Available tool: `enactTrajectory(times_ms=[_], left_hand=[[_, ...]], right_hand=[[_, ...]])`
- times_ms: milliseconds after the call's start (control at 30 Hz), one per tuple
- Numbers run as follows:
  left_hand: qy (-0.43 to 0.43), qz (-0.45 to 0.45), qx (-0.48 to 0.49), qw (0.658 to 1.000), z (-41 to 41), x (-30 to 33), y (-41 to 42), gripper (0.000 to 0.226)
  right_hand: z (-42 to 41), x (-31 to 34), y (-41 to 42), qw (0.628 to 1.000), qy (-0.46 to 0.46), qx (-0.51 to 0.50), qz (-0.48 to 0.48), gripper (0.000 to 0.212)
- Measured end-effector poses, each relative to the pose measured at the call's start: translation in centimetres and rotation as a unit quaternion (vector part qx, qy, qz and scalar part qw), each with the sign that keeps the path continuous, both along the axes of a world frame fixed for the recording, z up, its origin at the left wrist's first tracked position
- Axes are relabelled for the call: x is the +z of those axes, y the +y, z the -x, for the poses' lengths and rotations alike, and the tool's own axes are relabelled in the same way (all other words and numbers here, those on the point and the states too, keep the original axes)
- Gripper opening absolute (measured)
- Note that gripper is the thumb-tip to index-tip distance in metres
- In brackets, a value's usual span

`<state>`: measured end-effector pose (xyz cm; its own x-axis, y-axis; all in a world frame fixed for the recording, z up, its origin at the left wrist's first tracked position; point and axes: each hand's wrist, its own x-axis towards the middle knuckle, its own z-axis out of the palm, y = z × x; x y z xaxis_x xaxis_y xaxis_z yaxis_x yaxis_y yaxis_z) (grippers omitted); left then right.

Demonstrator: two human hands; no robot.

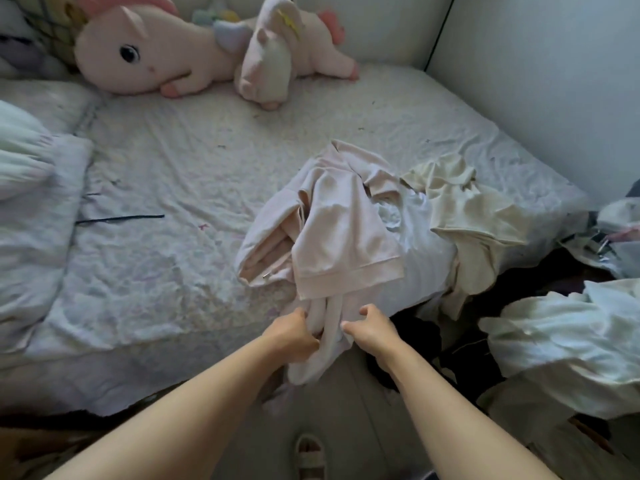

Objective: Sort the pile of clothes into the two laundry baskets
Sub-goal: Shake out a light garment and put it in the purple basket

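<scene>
Down by my foot, a sandal (310, 455) is showing on the floor, and just above it both my forearms are reaching toward the edge of the bed (156, 244). My left hand (294, 336) is gripping the hanging end of the pale pink garment (332, 233), fingers curled into the cloth, and my right hand (372, 329) is pinching the same end just beside it, the two hands close but not touching. I am judging that a clean lift means gathering this trailing part first, so nothing is dragging the white garment (412, 237) or the cream one (474, 216) lying against it off the mattress. Most of the pink piece is lying bunched on the sheet, beyond my hands. No laundry basket is clearly in view; the heap of light and dark cloth (554, 327) at my right may be covering one, but I cannot tell. Farther off, two pink plush unicorns (194, 53) are resting against the headboard.
</scene>
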<state>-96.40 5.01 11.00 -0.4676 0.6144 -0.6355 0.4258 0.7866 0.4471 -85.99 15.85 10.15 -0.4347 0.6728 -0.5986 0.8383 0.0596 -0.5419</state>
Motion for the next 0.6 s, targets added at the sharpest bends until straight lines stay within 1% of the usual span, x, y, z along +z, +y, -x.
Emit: enactTrajectory(times_ms=[67, 233, 367, 533, 600], left_hand=[[-0.003, 0.010, 0.018, 1.000, 1.9, -0.6, 1.1, 0.064], [0.001, 0.030, 0.080, 0.996, 7.5, -3.3, 4.7, 0.059], [0.004, 0.055, 0.133, 0.990, 11.0, -6.3, 6.1, 0.068], [0.001, 0.106, 0.193, 0.976, 15.1, -11.0, 6.0, 0.081], [0.005, 0.122, 0.205, 0.971, 16.1, -12.5, 6.0, 0.080]], right_hand=[[2.6, -1.0, 1.6, 1.000, 0.000, 0.028, 0.005, 0.060], [9.7, -3.9, 5.2, 0.992, 0.028, 0.113, 0.043, 0.063], [14.6, -6.1, 6.0, 0.979, 0.040, 0.192, 0.063, 0.059], [18.9, -9.2, 6.2, 0.948, 0.029, 0.314, 0.037, 0.058], [19.8, -10.3, 6.2, 0.939, 0.026, 0.342, 0.030, 0.061]])
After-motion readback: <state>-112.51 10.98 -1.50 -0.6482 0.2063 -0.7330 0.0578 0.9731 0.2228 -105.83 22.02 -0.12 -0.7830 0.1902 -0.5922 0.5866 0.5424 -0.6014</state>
